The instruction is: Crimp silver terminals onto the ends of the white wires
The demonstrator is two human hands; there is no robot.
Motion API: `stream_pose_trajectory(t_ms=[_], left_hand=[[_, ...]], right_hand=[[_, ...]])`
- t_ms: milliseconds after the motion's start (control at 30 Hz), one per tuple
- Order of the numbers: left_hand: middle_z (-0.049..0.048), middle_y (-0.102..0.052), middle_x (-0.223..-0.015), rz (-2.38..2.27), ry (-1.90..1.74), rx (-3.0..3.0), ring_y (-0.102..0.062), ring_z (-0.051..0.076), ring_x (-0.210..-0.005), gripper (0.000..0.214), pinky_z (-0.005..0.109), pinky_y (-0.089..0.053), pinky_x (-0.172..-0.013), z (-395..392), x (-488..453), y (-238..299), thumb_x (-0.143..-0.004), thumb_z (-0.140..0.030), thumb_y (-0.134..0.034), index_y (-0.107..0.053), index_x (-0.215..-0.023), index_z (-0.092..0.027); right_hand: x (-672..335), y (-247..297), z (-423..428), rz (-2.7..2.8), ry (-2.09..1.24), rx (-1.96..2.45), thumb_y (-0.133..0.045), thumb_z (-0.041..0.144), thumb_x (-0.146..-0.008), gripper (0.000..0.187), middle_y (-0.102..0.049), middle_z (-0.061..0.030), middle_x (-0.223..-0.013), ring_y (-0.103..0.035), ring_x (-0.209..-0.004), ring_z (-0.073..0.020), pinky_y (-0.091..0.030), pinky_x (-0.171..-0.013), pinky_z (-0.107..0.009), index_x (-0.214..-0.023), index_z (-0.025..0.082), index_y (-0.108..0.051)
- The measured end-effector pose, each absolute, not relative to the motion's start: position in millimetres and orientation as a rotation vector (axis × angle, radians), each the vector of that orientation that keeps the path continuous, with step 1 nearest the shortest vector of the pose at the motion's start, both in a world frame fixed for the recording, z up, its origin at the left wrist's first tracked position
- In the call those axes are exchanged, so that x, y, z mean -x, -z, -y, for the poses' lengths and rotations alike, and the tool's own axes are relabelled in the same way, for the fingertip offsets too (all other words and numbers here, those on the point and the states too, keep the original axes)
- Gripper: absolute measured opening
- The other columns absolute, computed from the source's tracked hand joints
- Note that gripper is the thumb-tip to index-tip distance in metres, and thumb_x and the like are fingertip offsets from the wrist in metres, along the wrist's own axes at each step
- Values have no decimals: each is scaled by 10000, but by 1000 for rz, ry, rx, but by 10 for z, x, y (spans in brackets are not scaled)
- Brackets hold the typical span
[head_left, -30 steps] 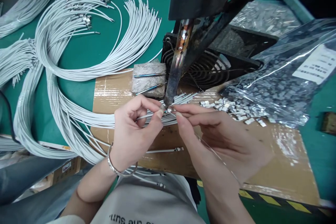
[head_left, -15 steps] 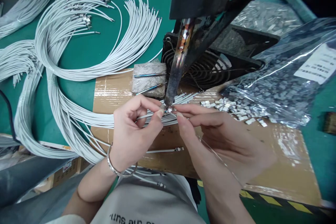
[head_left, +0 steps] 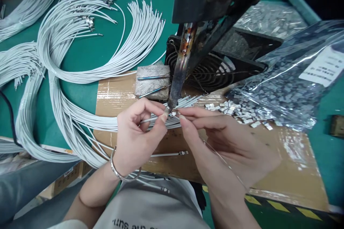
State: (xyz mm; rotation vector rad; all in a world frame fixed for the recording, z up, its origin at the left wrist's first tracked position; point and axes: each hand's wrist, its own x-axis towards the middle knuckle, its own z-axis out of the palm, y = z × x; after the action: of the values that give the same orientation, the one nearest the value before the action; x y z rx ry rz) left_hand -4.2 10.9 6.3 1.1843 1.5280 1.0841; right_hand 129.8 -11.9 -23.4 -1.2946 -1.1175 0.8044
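Observation:
My left hand [head_left: 141, 134] is closed in a pinch on a white cable [head_left: 146, 120], holding its end under the tip of a fixed soldering iron [head_left: 180, 68]. A small metal piece shows at that end, partly hidden by the fingertips. Opposite it, my right hand [head_left: 215, 139] pinches a thin solder wire [head_left: 224, 162], whose free length trails back across the palm and wrist. Both sets of fingertips nearly meet at the iron's tip. Beneath them lies a bundle of white cables [head_left: 102, 120]. One finished-looking cable with a metal connector [head_left: 183, 153] rests nearer to me.
A black fan [head_left: 212, 71] stands behind the iron, beside a wrapped block [head_left: 153, 69] bearing two thin metal rods. Loose small connectors [head_left: 248, 114] lie to the right, near a plastic bag of parts [head_left: 290, 89]. More cable bundles [head_left: 88, 73] cover the left. Cardboard [head_left: 282, 171] lies underneath.
Both hands stay nearly still at the iron's tip, the right fingertips shifting very slightly left. The rest of the view moves only a little with the camera.

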Motion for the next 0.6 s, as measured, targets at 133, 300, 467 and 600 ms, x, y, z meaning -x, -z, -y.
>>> stream_pose_trajectory(t_ms=[133, 300, 467, 600], left_hand=[[55, -780, -884, -1517, -1082, -1184, -574, 112, -625, 143, 234, -283, -449, -110, 39, -63, -785, -87, -768, -687, -725, -189], [51, -782, -896, -1515, -1080, -1191, -477, 77, -545, 138, 239, -258, -446, -112, 41, -61, -794, -79, -763, -691, -735, -181], [48, -782, -883, -1489, -1108, -1205, -474, 75, -548, 139, 228, -242, -438, -112, 47, -54, -793, -71, -760, -688, -734, -175], [39, -781, -872, -1475, -1124, -1220, -442, 62, -530, 127, 217, -240, -433, -105, 53, -49, -805, -70, -750, -694, -747, -169]], right_hand=[[-1301, 240, 123, 1100, -800, 1326, -776, 128, -915, 160, -825, -13, -986, -789, -900, -194, -608, -793, -337, -817, 241, -721], [-1328, 257, 127, 1136, -805, 1290, -780, 97, -907, 160, -825, -13, -1007, -790, -913, -193, -612, -803, -333, -854, 240, -732], [-1351, 246, 115, 1157, -850, 1268, -750, 109, -934, 142, -826, -23, -1025, -795, -949, -193, -608, -819, -320, -872, 235, -738], [-1363, 235, 123, 1169, -862, 1274, -744, 105, -940, 135, -822, -31, -1045, -794, -947, -190, -604, -835, -324, -877, 224, -735]])
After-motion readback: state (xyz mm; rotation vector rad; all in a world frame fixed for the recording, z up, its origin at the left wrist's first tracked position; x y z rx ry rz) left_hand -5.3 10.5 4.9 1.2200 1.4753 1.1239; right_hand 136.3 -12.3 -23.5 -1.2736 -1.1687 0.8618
